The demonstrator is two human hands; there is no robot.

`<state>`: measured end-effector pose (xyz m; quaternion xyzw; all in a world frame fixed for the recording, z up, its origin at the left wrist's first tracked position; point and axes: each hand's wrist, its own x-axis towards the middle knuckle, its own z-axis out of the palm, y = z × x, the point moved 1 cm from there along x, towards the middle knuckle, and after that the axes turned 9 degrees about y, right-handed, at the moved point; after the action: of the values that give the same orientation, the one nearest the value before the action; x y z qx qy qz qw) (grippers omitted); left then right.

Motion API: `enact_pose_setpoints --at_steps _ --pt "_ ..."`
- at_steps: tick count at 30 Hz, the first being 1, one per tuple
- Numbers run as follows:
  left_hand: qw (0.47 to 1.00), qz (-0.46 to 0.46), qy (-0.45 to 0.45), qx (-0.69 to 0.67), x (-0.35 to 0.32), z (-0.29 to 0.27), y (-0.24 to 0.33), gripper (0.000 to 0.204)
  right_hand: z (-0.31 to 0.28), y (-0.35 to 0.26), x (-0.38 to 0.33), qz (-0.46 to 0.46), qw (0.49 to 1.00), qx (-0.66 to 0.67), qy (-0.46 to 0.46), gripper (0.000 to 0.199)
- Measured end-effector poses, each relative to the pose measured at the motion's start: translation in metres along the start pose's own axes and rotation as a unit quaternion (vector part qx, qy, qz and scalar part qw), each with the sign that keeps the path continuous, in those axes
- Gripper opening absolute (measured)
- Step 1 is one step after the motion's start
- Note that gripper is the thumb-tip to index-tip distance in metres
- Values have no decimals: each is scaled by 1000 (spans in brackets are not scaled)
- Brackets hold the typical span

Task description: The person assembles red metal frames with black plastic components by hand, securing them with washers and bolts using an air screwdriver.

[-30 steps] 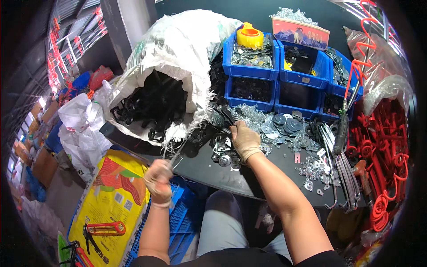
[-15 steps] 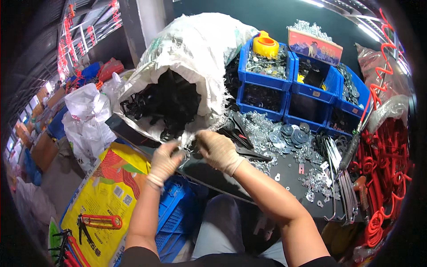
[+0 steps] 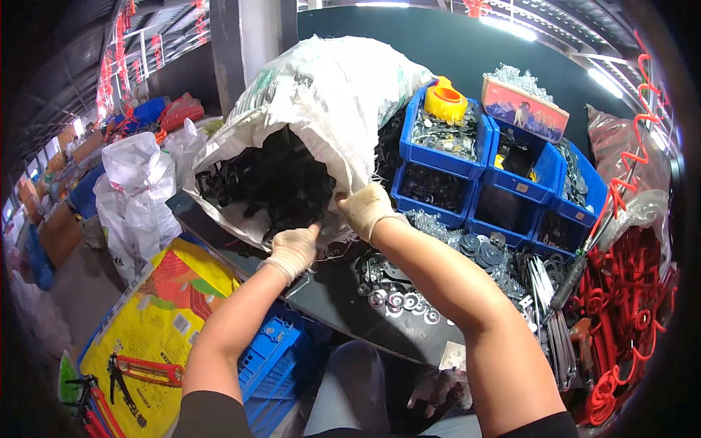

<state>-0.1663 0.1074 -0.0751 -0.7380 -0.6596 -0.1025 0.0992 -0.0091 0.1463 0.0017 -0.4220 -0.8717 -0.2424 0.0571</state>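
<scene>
A large white woven sack (image 3: 347, 95) lies on its side on the bench with its mouth towards me. Dark black parts (image 3: 266, 182) fill the mouth, their exact kind hard to make out. Both my hands wear pale gloves. My left hand (image 3: 293, 252) is closed on the lower rim of the sack, thumb pointing up. Higher up, my right hand (image 3: 367, 209) grips the right side of the rim. Some of the fingers are hidden behind the sack cloth.
Stacked blue bins (image 3: 447, 157) of small metal parts stand at the back right, a yellow tape dispenser (image 3: 445, 102) on top. Loose washers (image 3: 398, 301) and metal rods (image 3: 549, 314) lie on the bench. Red tools (image 3: 621, 306) pile up far right; a blue crate (image 3: 270, 358) sits below.
My left hand has moved right onto the lower rim, and my right hand has risen to the rim's right side. The whole view has shifted slightly.
</scene>
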Motion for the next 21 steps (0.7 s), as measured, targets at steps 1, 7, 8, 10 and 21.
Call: enact_pose_setpoints --at_steps 1,7,8,10,21 --pt "999 -7 35 3 0 9 -3 28 6 -2 7 19 1000 11 18 23" --pt "829 -204 291 -432 13 22 -21 12 19 14 26 198 963 101 151 25" --pt "693 -246 269 -622 19 18 -17 10 16 15 19 195 950 145 196 28" --pt "593 -192 376 -686 25 27 -20 11 16 7 18 119 970 122 172 13" --pt "989 122 75 -31 2 23 -5 25 16 31 -5 -13 998 56 -17 26"
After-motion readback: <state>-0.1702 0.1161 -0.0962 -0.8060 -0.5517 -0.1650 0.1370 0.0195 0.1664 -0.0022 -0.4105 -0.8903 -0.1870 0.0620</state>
